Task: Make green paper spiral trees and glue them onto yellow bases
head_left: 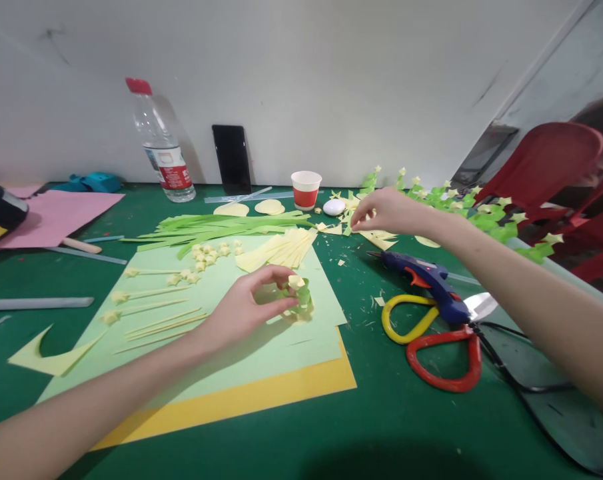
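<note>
My left hand [248, 303] rests over the light green paper sheet [261, 347] and pinches a small flower of green and pale yellow paper [298, 297] between thumb and fingers. My right hand [386, 210] reaches far across the green table [371, 427]. Its fingertips are pinched on a small pale yellow paper piece [354, 225] among the scraps there. A blue glue gun [426, 280] lies below that hand, and scissors with yellow and red handles [441, 340] lie beside it.
Green paper strips [216, 230], yellow strips [281, 250], small paper stars [208, 253] and stemmed stars lie on the sheets. A water bottle [158, 143], a black phone [231, 160] and a red paper cup [306, 190] stand by the wall. Finished leafy stems [481, 213] lie right, near red chairs [546, 167].
</note>
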Available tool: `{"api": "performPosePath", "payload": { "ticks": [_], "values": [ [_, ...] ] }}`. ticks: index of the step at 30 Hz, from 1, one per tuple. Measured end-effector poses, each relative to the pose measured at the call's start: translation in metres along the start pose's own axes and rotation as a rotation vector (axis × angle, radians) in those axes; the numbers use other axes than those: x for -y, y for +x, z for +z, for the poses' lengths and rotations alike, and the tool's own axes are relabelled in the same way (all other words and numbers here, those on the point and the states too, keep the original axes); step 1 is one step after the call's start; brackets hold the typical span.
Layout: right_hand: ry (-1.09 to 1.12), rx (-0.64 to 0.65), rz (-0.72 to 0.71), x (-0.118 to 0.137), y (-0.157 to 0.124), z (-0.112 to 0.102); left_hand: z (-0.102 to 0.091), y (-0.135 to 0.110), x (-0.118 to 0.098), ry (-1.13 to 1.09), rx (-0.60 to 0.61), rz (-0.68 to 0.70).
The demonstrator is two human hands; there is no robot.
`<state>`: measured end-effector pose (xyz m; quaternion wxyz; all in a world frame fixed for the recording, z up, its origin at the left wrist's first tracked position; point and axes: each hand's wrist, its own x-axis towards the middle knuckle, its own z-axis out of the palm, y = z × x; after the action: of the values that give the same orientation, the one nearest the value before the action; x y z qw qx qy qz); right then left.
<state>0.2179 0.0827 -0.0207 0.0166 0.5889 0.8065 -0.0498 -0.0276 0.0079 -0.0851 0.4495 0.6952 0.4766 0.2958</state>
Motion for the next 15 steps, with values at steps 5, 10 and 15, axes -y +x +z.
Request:
{"api": "performPosePath", "payload": {
  "ticks": [5,10,15],
  "values": [
    [-0.079,0.158,-0.117,0.018,-0.003,0.017,0.001,0.001,0.002,-0.037,0.008,0.003],
    [-0.126,0.268,-0.075,0.015,0.013,0.031,0.001,0.0,0.002,-0.034,0.011,0.016],
    [-0.127,0.336,-0.082,0.015,0.021,0.031,0.001,0.0,0.003,-0.047,0.026,0.027]
  ]
}}
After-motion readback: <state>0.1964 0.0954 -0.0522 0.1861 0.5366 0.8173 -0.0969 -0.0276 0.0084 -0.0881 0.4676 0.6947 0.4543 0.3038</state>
